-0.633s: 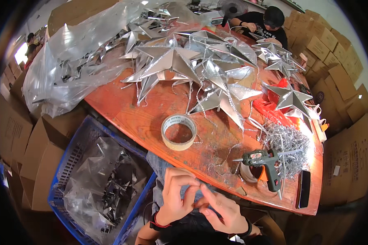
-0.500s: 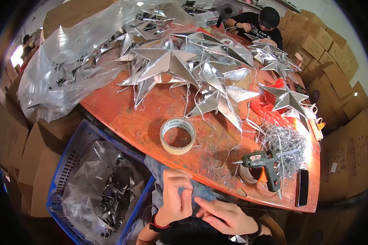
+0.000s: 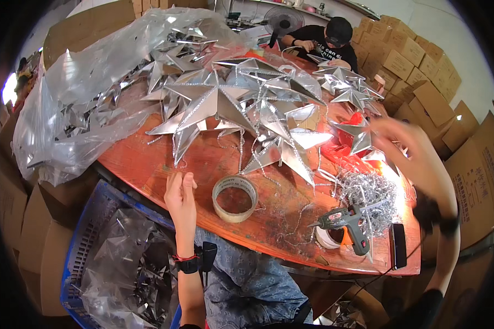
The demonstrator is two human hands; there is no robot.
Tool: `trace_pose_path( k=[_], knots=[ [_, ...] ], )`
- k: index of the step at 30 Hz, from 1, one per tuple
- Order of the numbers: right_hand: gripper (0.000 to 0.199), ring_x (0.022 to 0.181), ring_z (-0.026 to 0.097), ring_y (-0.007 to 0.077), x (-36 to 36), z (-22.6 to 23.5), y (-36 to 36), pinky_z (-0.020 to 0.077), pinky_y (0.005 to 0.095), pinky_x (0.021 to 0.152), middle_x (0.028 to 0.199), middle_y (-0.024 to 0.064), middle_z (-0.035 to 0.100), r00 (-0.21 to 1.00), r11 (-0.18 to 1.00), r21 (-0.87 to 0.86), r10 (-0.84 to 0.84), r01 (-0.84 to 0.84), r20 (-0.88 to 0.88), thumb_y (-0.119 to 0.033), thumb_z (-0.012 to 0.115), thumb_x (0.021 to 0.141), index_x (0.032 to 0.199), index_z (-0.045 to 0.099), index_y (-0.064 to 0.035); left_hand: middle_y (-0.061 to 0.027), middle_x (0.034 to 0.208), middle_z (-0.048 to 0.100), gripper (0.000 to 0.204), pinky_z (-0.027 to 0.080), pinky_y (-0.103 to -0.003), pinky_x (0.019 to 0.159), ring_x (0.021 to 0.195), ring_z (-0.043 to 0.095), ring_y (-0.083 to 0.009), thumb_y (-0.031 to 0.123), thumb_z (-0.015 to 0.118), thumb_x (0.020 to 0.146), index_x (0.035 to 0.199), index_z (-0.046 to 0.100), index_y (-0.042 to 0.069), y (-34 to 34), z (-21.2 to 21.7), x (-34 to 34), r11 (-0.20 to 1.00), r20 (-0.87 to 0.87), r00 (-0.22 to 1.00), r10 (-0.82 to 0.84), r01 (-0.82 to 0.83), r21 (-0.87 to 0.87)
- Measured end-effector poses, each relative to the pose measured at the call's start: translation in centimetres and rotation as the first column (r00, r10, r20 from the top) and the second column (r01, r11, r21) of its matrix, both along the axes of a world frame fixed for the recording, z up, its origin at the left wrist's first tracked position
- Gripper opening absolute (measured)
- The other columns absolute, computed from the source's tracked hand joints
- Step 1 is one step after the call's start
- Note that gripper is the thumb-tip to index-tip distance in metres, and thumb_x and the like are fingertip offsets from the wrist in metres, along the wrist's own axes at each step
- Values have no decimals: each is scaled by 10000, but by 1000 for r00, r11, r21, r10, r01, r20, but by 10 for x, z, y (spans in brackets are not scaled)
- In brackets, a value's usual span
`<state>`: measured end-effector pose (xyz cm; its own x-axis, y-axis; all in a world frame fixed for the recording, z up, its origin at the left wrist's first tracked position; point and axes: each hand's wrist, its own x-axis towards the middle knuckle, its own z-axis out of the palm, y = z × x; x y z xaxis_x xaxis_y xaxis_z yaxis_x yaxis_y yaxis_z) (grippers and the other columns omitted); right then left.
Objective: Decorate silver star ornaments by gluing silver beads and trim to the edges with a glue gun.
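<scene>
My left hand (image 3: 181, 198) is above the table's front edge, left of a roll of tape (image 3: 235, 198). Its fingers are curled closed with the thumb upright; anything inside them is hidden. On the right, my right hand (image 3: 402, 149) is raised and smeared by motion, partly in front of a small silver star (image 3: 358, 136) on red plastic (image 3: 343, 159). Large silver stars (image 3: 217, 101) edged with glittery cord are piled mid-table. A green glue gun (image 3: 340, 220) rests near the front, over a second tape roll (image 3: 326, 239), beside a tangle of silver tinsel (image 3: 368, 194).
A black phone (image 3: 398, 247) lies at the table's right corner. Lower left stands a blue basket (image 3: 82, 247) holding bagged silver pieces. A large clear bag (image 3: 44, 131) of stars covers the far left. Across the table sits a person (image 3: 335, 46); cardboard boxes (image 3: 398, 63) are stacked behind.
My hands have come apart from close together over my lap. The left rose to the left over the table edge; the right swung up and right toward the small star. The view shifted slightly.
</scene>
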<state>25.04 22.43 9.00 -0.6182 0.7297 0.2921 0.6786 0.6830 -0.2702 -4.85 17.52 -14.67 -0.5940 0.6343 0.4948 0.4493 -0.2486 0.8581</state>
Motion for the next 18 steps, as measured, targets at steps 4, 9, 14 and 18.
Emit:
trace_pose_path(
  k=[4, 9, 14, 18],
  knots=[
    [253, 704, 596, 209, -11, -7, 105, 453, 301, 643, 789, 146, 606, 930, 987, 111, -149, 119, 336, -241, 498, 876, 927, 582, -7, -83, 690, 454, 204, 367, -327, 651, 683, 428, -223, 118, 577, 840, 721, 465, -4, 16, -7, 8, 998, -119, 992, 44, -40, 41],
    [526, 827, 590, 389, -32, -60, 213, 465, 434, 712, 841, 245, 608, 904, 954, 267, -229, 135, 360, -465, 576, 779, 877, 582, 52, -85, 725, 500, 165, 403, -316, 625, 689, 499, -227, 84, 637, 784, 747, 497, 3, 15, -14, 6, 998, -104, 993, 63, -64, -11],
    [491, 794, 610, 339, -48, -93, 260, 465, 401, 683, 852, 196, 621, 895, 966, 97, -258, 239, 364, -353, 709, 704, 948, 549, 42, -114, 755, 546, 42, 419, -333, 615, 710, 546, -257, 18, 590, 792, 828, 580, 0, 4, -8, 6, 998, -101, 994, 43, -47, -41],
    [558, 776, 608, 309, -42, -111, 275, 469, 372, 676, 821, 173, 615, 942, 963, 107, -265, 247, 205, -205, 738, 667, 1081, 462, 47, -136, 787, 549, 79, 428, -356, 646, 736, 538, -298, -10, 542, 803, 869, 584, 2, 5, -12, 7, 999, -65, 997, 38, -40, -30]
  ],
)
